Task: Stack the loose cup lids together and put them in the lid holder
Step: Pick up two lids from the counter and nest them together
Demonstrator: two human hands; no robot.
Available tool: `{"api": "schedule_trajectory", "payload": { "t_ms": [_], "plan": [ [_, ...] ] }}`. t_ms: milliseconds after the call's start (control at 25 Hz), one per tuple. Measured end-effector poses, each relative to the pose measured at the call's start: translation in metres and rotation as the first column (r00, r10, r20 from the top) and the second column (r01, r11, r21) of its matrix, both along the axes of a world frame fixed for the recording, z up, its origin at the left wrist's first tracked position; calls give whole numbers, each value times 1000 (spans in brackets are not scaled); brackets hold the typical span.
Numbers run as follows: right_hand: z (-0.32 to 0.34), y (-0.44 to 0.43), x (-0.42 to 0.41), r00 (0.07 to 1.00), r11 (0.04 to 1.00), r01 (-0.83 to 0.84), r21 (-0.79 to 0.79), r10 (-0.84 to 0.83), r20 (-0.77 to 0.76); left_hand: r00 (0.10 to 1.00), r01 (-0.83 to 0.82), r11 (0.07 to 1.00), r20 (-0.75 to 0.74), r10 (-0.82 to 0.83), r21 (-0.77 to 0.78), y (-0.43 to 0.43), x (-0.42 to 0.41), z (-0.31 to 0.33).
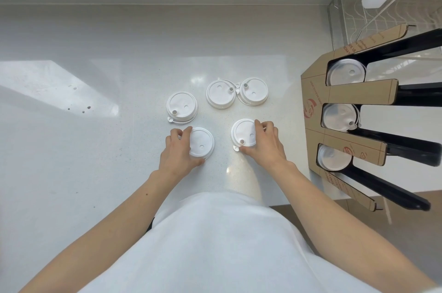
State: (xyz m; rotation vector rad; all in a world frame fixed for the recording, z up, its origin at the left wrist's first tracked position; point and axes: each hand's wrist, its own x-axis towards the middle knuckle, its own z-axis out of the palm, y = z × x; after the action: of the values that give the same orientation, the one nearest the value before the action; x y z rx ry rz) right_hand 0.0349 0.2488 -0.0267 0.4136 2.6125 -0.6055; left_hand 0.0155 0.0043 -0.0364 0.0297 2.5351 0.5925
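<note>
Each hand clasps a lid left of the lid holder (354, 91): left hand (178, 151), right hand (264, 143). Best lift one squarely, nesting rims evenly.

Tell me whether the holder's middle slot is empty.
Not empty: the lid holder has white lids showing in its middle slot.
</note>
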Motion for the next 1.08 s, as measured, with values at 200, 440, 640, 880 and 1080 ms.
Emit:
{"api": "schedule_trajectory", "payload": {
  "t_ms": [200, 440, 640, 880, 1080],
  "plan": [
    [2, -1, 3, 999, 1000, 27, -14, -28, -23, 1000, -1, 1000, -22, 2, 10, 1, 0, -1],
    [8, -2, 2, 991, 962, 111, -249, -126, -48, 991, -132, 972, -6, 136, 196, 8, -1, 5],
    [17, 1, -1, 933, 744, 323, -585, -354, 66, 929, -370, 828, 148, 340, 422, 10, -8, 15],
    [28, 0, -5, 872, 404, 440, -802, -407, 274, 765, -644, 477, 523, 376, 599, 7, -10, 19],
    [34, -1, -8, 826, 31, 485, -874, -345, 446, 709, -705, 272, 648, 277, 655, 2, -13, 25]
  ]
}}
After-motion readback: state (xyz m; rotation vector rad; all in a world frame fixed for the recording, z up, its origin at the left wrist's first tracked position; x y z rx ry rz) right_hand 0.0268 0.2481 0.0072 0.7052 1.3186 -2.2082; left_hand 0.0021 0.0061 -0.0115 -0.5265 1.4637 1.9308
